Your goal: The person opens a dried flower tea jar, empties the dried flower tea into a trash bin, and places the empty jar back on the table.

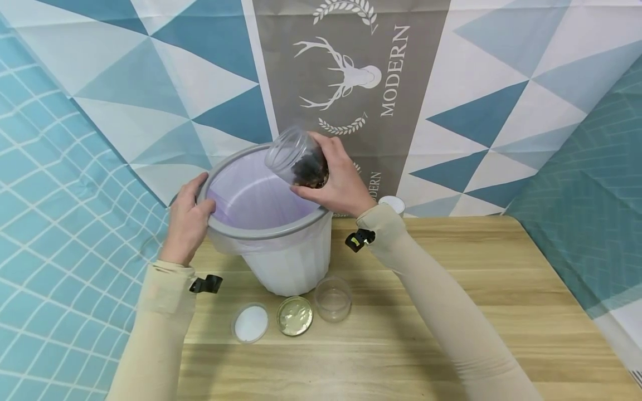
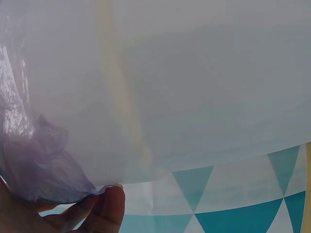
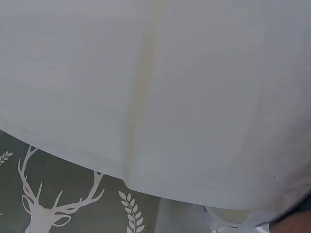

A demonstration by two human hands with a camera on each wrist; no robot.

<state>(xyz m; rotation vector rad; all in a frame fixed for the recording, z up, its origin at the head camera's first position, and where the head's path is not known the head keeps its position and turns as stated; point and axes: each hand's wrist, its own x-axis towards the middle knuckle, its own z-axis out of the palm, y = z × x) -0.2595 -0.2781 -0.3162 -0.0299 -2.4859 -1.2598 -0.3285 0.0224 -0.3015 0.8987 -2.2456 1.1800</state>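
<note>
A white trash bin [image 1: 288,267] with a grey rim stands on the table, lined with a thin purple bag [image 1: 251,192]. My left hand [image 1: 188,220] grips its rim at the left, thumb on the near side; in the left wrist view its fingers [image 2: 112,206] lie against the bunched bag below the rim. Over the right part of the bin's mouth, my right hand [image 1: 341,175] holds a clear jar [image 1: 288,153] on a tilt, its mouth toward the upper left. Dark, loose contents sit toward the jar's bottom. The right wrist view is mostly the bin's white wall [image 3: 204,97].
In front of the bin lie a clear lid with a white disc [image 1: 251,323], a gold-coloured lid [image 1: 295,316] and a clear round plastic piece [image 1: 333,301]. Behind my right wrist stands a white-topped container [image 1: 393,204]. A patterned cloth [image 1: 481,111] hangs behind the wooden table [image 1: 451,267].
</note>
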